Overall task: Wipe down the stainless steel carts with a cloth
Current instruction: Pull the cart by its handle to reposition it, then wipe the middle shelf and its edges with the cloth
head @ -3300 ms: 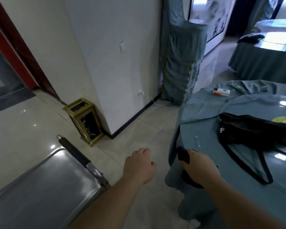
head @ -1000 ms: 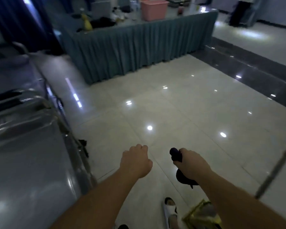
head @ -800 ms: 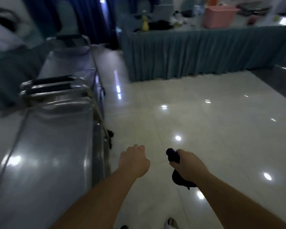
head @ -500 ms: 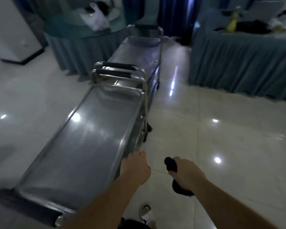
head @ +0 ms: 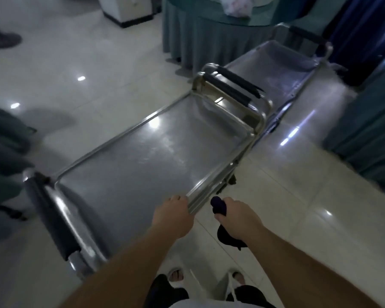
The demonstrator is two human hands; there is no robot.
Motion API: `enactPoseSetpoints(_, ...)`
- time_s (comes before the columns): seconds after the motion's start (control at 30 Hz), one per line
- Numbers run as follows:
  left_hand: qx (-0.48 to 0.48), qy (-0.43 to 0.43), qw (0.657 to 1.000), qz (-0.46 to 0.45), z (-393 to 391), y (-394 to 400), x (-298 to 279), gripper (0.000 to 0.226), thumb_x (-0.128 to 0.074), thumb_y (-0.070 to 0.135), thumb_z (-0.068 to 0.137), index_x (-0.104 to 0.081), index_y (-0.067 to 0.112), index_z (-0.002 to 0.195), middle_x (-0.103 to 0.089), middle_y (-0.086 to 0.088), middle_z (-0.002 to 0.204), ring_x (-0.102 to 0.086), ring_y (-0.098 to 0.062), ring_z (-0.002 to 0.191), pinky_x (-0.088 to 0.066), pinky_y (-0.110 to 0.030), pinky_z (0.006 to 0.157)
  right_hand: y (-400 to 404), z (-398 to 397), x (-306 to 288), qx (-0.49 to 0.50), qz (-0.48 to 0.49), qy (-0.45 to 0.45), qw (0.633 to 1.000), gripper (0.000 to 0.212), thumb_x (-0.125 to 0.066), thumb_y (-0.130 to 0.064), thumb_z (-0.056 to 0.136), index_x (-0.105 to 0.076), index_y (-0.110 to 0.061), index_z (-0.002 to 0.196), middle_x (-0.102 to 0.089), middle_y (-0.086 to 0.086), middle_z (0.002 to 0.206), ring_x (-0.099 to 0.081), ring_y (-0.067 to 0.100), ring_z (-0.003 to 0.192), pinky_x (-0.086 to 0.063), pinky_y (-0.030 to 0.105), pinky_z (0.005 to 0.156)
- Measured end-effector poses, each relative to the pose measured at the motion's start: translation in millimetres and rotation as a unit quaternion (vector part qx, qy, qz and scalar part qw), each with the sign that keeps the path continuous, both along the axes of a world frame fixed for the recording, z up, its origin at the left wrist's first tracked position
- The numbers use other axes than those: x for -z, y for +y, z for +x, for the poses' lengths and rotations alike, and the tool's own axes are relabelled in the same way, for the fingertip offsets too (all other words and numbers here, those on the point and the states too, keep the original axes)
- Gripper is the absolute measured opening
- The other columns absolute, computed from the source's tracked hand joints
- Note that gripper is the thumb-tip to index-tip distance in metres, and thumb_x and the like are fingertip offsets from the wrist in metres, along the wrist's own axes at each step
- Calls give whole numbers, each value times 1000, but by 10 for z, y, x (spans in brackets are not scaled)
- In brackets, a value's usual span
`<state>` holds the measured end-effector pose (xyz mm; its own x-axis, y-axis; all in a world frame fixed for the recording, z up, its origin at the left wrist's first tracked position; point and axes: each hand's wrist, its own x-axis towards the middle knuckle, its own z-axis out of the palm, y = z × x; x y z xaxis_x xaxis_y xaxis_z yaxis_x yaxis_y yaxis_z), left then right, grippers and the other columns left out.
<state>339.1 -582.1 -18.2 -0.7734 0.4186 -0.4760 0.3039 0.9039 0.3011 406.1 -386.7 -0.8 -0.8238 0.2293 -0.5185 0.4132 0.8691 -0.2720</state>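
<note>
Near cart: a long shiny steel cart with a flat tray top and a low raised rim all round. Nothing lies in the tray; only bright spots of light shine on it.
Near cart handle: a dark padded bar at the end close to the person, on the left.
Far cart: a second steel cart lined up end to end with the first one. Its tray also holds nothing that can be seen.
Middle handles: two dark padded bars side by side, where the two carts meet.
Left hand: the fingers curl down at the right rim of the near cart. The fingertips are hidden, so I cannot tell if this grip holds the rim or just rests there.
Right hand: it is over the floor, just beside the near cart. The grip is closed tight round the cloth.
Cloth: dark and bunched up. One end pokes out of the top of the fist and more hangs out below it. It does not touch the cart.
Round surface: it has a grey-green skirt and a glass top, behind the carts. A white plastic bag sits on it.
Floor: pale shiny tiles.
Feet: sandals show at the bottom.
</note>
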Motion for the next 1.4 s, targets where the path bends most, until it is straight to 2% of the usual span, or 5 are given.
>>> enactPoseSetpoints(0.3,-280,-38,959,-36,553,51,310,47,-50,35,100,-52,18,144,-56,-9,141,-56,-33,126,-50,-46,104,31,-448,541,-209,-87,-54,973,27,-60,-47,100,-56,-20,98,-62,3,95,-58,19,80,-45,33,65)
enactPoseSetpoints(0.47,-396,-65,914,-65,1224,238,514,44,-51,35,101,-52,18,142,-54,-7,144,-53,-30,132,-49,-45,104,79,-370,831,-289,-109,-105,945,31,-61,-49,99,-60,-21,111,-66,6,101,-62,25,89,-43,33,66)
enactPoseSetpoints(0.77,-429,-125,891,-76,1991,36,1150,51,-49,38,99,-50,21,146,-54,-5,144,-53,-29,128,-47,-45,102,-57,118,1469,-306,-78,-147,937,30,-59,-47,101,-62,-19,113,-65,4,94,-62,24,84,-50,35,71)
enactPoseSetpoints(0.9,-415,-131,898,-72,2029,-139,1605,50,-48,36,98,-51,19,145,-56,-6,140,-54,-29,125,-45,-46,98,-261,170,1918,-265,-107,-153,946,28,-62,-49,99,-61,-21,105,-63,2,88,-59,18,76,-40,31,58)
enactPoseSetpoints(1.4,-429,-80,896,-86,1670,-119,4254,51,-50,28,94,-52,20,144,-56,-4,145,-52,-29,135,-42,-45,107,-256,-234,4690,-309,-163,-102,931,32,-61,-50,99,-67,-25,119,-69,1,103,-65,22,92,-47,33,74)
